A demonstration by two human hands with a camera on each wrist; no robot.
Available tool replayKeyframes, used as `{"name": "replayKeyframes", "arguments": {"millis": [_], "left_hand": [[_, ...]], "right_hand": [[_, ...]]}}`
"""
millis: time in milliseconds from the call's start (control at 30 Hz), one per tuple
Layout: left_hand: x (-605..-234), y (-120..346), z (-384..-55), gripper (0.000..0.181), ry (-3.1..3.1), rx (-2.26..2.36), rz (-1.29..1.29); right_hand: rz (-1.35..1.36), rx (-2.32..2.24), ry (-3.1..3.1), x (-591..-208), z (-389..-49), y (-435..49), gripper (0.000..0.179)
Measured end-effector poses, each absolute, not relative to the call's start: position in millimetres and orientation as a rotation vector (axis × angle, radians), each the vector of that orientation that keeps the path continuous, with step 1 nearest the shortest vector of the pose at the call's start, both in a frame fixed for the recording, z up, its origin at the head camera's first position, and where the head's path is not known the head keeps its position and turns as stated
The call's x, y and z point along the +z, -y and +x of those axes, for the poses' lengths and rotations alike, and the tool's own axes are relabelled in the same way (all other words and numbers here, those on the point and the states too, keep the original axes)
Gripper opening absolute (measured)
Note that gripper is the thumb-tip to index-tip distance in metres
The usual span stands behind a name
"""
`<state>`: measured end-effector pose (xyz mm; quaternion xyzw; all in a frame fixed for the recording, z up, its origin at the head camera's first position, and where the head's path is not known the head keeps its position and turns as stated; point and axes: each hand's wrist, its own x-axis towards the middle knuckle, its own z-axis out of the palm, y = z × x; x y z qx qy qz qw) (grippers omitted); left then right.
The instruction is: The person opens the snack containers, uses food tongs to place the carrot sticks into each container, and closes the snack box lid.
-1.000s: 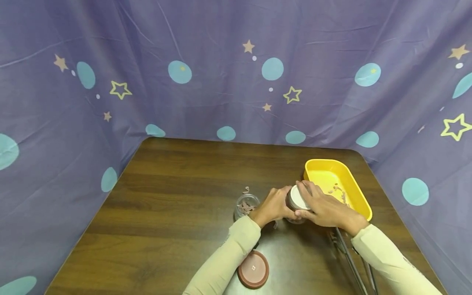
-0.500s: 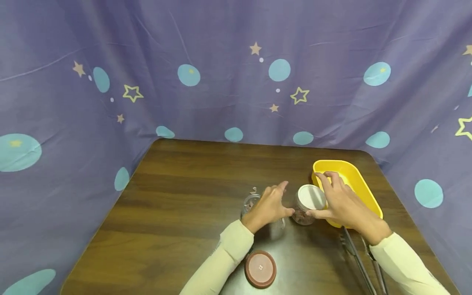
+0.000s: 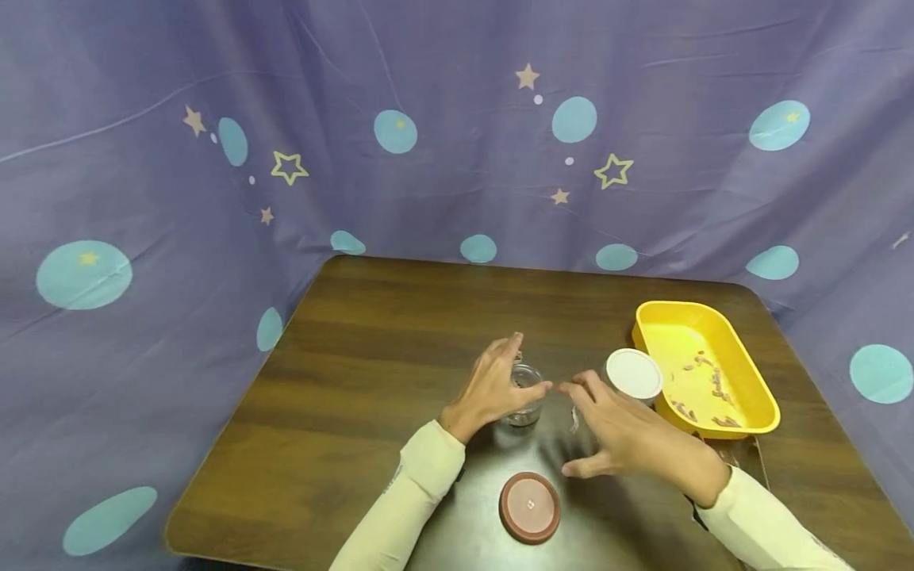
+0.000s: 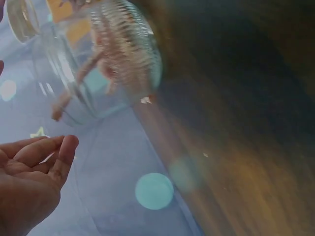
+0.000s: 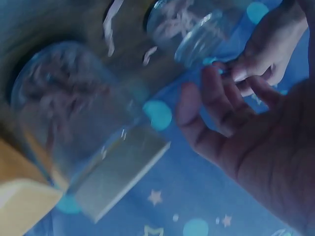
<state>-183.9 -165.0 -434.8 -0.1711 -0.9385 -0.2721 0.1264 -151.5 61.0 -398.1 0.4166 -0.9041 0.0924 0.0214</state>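
My left hand is beside an open glass jar, fingers extended and thumb apart. In the left wrist view a gap shows between its fingers and the jar, which has brownish-pink, worm-like pieces in its bottom. My right hand holds nothing; its fingers and thumb are spread above the table. Behind it stands a second jar with a white lid on top; the right wrist view shows similar pieces inside this lidded jar. A reddish-brown round lid lies on the table between my forearms.
A yellow tray at the right holds several of the same pieces. A loose piece lies between the jars. Metal tongs lie below the tray, mostly hidden by my right forearm. A patterned purple cloth hangs behind the wooden table.
Both hands have let go of the white-lidded jar. My left hand has drawn back to the open jar; my right hand has moved off the lid and nearer. The head view has turned left.
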Motion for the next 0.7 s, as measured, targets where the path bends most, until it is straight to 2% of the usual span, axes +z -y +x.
{"name": "replayKeyframes", "arguments": {"millis": [267, 433, 700], "left_hand": [[-453, 171, -184, 0.100, 2.885, -0.707, -0.485], [-465, 174, -184, 0.106, 2.916, -0.678, -0.479], [-468, 177, -184, 0.104, 2.897, -0.691, -0.477]], "right_hand": [[1.551, 0.253, 2.955, -423, -134, -42, 0.103], [1.624, 0.223, 2.976, -436, -125, -27, 0.108], [1.687, 0.104, 2.934, -451, -117, -11, 0.092]]}}
